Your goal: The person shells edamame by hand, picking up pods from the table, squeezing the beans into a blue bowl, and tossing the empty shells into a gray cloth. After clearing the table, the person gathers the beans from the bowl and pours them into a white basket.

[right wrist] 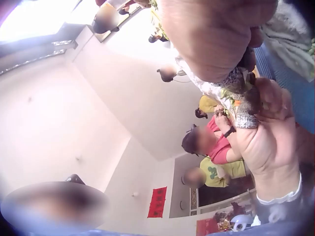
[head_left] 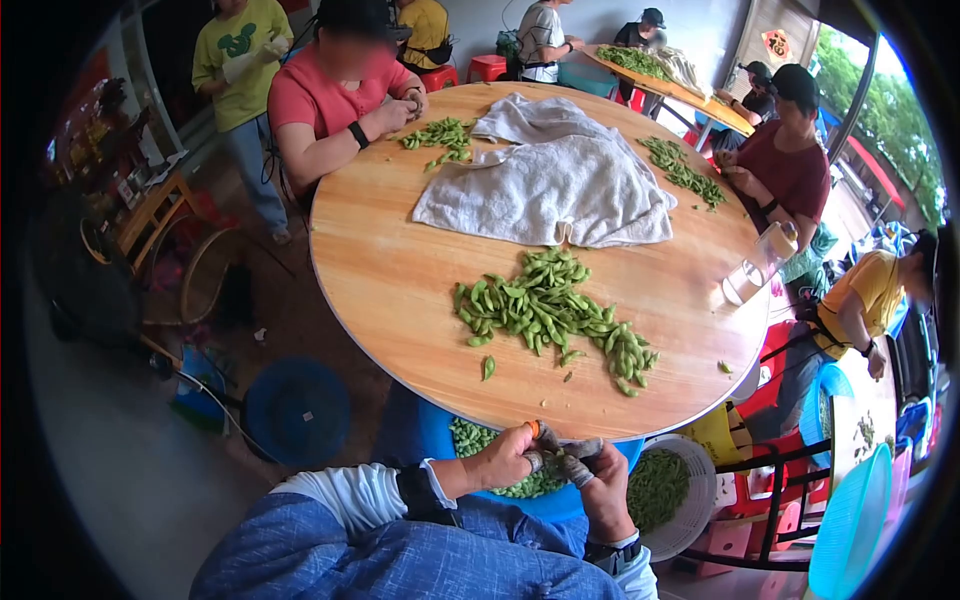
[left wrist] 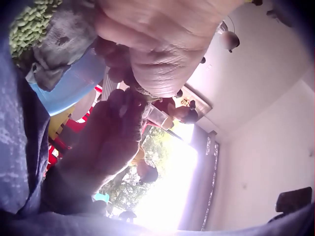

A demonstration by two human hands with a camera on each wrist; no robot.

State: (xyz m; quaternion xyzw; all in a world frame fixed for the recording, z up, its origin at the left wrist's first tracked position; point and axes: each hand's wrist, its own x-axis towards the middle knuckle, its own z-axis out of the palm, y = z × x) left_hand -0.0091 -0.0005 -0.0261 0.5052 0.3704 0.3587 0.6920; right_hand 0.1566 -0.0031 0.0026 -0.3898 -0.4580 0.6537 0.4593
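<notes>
As left hand (head_left: 505, 458), right hand (head_left: 605, 485) pinch it, green pod (right wrist: 226, 93), mostly hidden

The head camera looks forward and down through a wide-angle lens over a round wooden table (head_left: 400, 290), with the left hand (head_left: 503, 458) and right hand (head_left: 603, 490) meeting at bottom centre. Each wrist camera sits very close under its own palm, tilted upward toward the white ceiling (left wrist: 266, 59). All three views share the two joined hands.
</notes>
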